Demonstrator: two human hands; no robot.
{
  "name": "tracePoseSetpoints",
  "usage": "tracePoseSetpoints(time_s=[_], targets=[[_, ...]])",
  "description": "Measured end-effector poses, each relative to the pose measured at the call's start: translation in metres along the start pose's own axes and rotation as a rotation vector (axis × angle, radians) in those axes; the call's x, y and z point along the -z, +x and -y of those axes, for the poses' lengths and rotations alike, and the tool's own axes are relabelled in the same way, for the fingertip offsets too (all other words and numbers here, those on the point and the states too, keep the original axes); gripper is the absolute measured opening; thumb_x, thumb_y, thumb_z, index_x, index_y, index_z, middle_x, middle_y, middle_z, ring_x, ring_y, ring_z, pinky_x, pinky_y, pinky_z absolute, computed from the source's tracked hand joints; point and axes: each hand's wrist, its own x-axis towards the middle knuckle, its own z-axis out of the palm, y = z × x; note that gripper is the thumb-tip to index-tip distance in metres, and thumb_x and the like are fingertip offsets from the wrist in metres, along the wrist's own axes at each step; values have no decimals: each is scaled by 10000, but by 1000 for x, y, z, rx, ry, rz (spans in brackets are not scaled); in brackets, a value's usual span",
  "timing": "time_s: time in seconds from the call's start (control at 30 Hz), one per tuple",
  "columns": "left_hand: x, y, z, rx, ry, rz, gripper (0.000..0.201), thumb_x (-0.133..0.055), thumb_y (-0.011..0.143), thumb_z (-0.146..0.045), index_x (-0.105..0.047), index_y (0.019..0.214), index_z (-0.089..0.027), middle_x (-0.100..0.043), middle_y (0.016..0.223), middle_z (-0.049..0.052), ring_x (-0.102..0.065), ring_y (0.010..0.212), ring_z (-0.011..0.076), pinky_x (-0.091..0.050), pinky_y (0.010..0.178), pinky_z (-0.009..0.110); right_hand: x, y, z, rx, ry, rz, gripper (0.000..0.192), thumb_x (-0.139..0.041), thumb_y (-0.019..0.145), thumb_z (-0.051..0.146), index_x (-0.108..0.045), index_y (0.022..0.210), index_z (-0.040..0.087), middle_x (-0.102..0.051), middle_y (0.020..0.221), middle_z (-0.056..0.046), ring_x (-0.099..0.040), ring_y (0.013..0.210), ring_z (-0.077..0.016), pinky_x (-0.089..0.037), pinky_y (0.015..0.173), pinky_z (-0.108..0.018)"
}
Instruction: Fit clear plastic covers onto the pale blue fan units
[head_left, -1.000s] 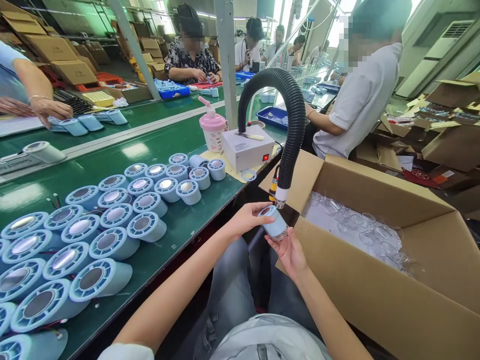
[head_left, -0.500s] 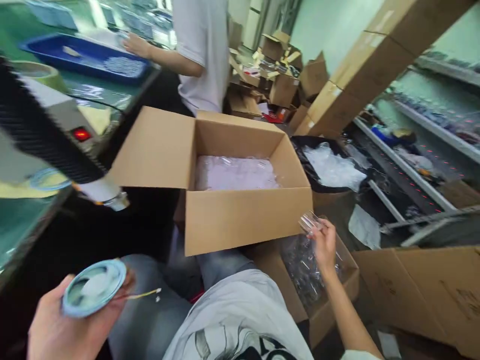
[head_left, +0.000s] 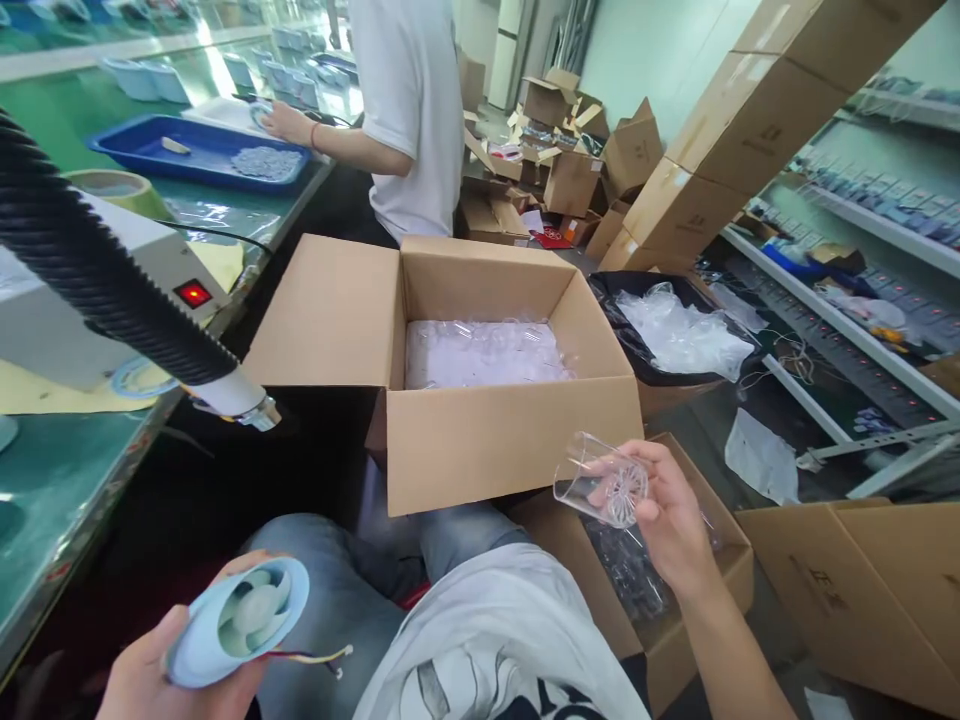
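At the lower left, my left hand point(head_left: 176, 665) is wrapped round a light blue fan housing point(head_left: 196, 632). Pale blades show in its round opening, and thin wires with small connectors trail off to the right. On the right, the fingers of my right hand point(head_left: 671, 515) grip a clear plastic cup point(head_left: 589, 475), tilted on its side, with a radial grille at the end near my thumb. Below that hand stands a cardboard box point(head_left: 739, 545) of similar clear plastic parts. Ahead of me is a larger open carton point(head_left: 510, 440) with a whitish layer and clear pieces inside.
A black flexible hose point(head_left: 112, 240) with a metal nozzle reaches over from the left. On the green bench point(head_left: 67, 480) sit a machine with a red lit switch and a blue tray point(head_left: 195, 150). A co-worker point(head_left: 412, 110) stands beyond the carton. At right are a bag-lined bin point(head_left: 682, 330) and shelving.
My right hand has lifted slightly and come nearer with the clear cup, now turned to show its grille. The fan housing in my left hand has moved right and tipped more sideways.
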Motion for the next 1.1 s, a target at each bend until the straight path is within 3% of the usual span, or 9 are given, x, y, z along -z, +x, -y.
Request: tracePoseSetpoints(time_s=[0.13,0.33,0.47,0.6,0.73,0.83,0.9,0.97,1.1], targets=[[-6,-17,-12,133,-174,-158,232,-528,723,-389,-720,747,-261,-753,839,-30,-509,1250,244,-577,558,193,-9,-3,9,-29,-18,22,523,-720,727,613,-558,1111,298,-676,1011,-31,-638,708,-138,-554,607,-227],[14,-6,-1,125,-133,126,334,-687,562,-383,-712,871,-259,-743,868,-12,-618,723,213,-577,544,263,-23,-10,18,-74,-36,35,554,-708,701,659,-538,1060,272,-667,948,-38,-624,632,-147,-533,519,-235],[19,-7,10,56,-31,196,408,-745,525,-447,-683,868,-236,-596,488,-11,-505,432,176,-415,341,242,-33,-11,20,-146,33,97,507,-701,725,646,-513,1006,268,-641,943,-20,-617,633,-149,-541,521,-253],[14,-16,13,54,-38,163,397,-758,536,-437,-667,783,-140,-625,561,10,-506,437,137,-425,384,223,-45,-2,6,-271,216,279,394,-634,811,596,-524,820,218,-620,949,-29,-646,743,-174,-541,628,-272],[16,-33,17,39,-217,315,405,-753,545,-376,-643,861,-147,-648,719,12,-524,504,106,-414,407,187,-65,4,-23,-465,373,495,336,-668,766,517,-541,740,207,-654,1117,-103,-650,915,-243,-532,799,-356],[24,-44,27,20,-235,407,497,-704,587,-492,-598,961,-183,-529,574,-46,-403,406,59,-259,344,135,-81,5,-44,-538,288,635,266,-658,769,481,-611,848,232,-631,1161,-105,-631,1026,-304,-523,857,-434],[31,-48,35,28,-138,405,519,-619,657,-619,-579,927,-177,-420,463,-75,-290,341,46,-148,319,136,-92,9,-53,-458,149,789,312,-597,819,491,-628,1047,282,-583,1217,-94,-610,1084,-329,-525,866,-463],[38,-51,42,27,-76,353,535,-525,727,-683,-567,842,-163,-427,452,-61,-310,342,60,-172,318,157,-105,13,-53,-232,-84,996,344,-531,882,459,-587,1198,334,-531,1270,-90,-560,1165,-329,-503,921,-478],[45,-59,46,-38,-50,278,446,-578,750,-593,-562,755,-147,-538,612,-11,-468,488,86,-326,411,184,-145,16,-39,573,-549,1272,434,-554,894,280,-531,1324,328,-473,1278,-143,-545,1143,-326,-535,865,-466]])
